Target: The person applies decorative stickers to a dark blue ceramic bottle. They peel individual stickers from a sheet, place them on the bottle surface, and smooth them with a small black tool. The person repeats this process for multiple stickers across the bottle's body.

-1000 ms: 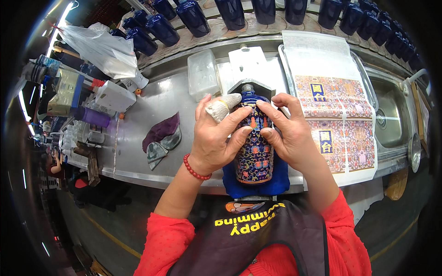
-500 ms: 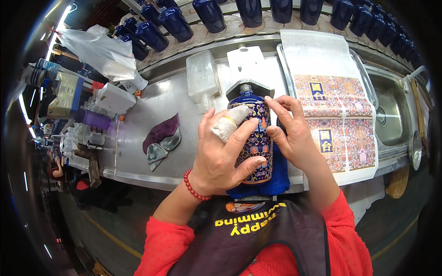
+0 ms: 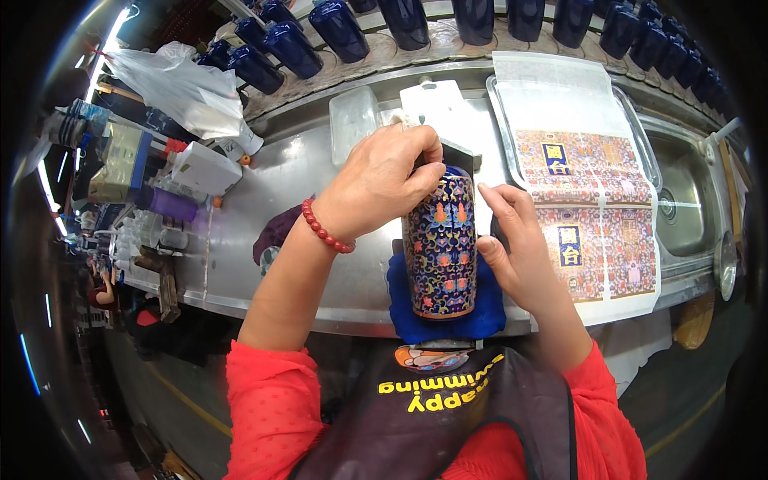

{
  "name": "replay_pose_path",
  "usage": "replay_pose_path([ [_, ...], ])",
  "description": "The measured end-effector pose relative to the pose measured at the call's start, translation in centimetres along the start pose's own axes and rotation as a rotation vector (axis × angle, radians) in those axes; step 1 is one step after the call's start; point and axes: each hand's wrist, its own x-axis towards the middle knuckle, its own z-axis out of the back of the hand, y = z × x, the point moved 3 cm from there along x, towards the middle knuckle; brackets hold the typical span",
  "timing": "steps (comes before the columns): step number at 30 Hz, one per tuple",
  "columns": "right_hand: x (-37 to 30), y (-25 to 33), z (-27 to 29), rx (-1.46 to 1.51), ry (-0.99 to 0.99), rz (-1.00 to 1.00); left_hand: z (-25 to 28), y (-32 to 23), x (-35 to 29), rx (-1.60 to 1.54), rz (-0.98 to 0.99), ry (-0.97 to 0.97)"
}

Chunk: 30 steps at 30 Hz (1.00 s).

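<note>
A dark blue bottle (image 3: 442, 248) with a dense, colourful floral pattern lies on its back, its base toward me, on a blue cloth (image 3: 490, 308). My left hand (image 3: 388, 172) is closed about the bottle's neck end, thumb and forefinger bent over it and hiding the neck. A red bead bracelet (image 3: 324, 228) circles that wrist. To the right of the bottle, my right hand (image 3: 516, 244) has its fingers apart, close to the bottle's side and holding nothing. Beyond the neck stands a white block-like fixture (image 3: 436, 100) with a dark angled plate.
Patterned printed sheets (image 3: 584, 232) lie on a tray at right, beside a metal sink (image 3: 680, 192). A clear plastic container (image 3: 352, 124) and a purple cloth (image 3: 276, 236) are on the metal counter (image 3: 232, 248) at left. Several plain blue bottles (image 3: 404, 24) line the far side.
My left hand has moved from the bottle's body up to its neck end. The bottle has turned, so another part of its pattern faces up. My right hand has come slightly off its side.
</note>
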Motion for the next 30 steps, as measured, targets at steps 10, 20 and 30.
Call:
replay_pose_path([
  [10,-1.0,-0.6,0.3,-0.001,0.007,-0.012,0.1,-0.9,1.2,0.089,0.048,0.121],
  [20,-1.4,-1.1,0.6,0.029,-0.012,-0.012,0.0,-0.8,1.4,0.090,0.099,0.151],
  [30,-1.5,-1.3,0.6,0.036,-0.008,-0.019,0.0,-1.0,1.4,0.096,0.120,0.164],
])
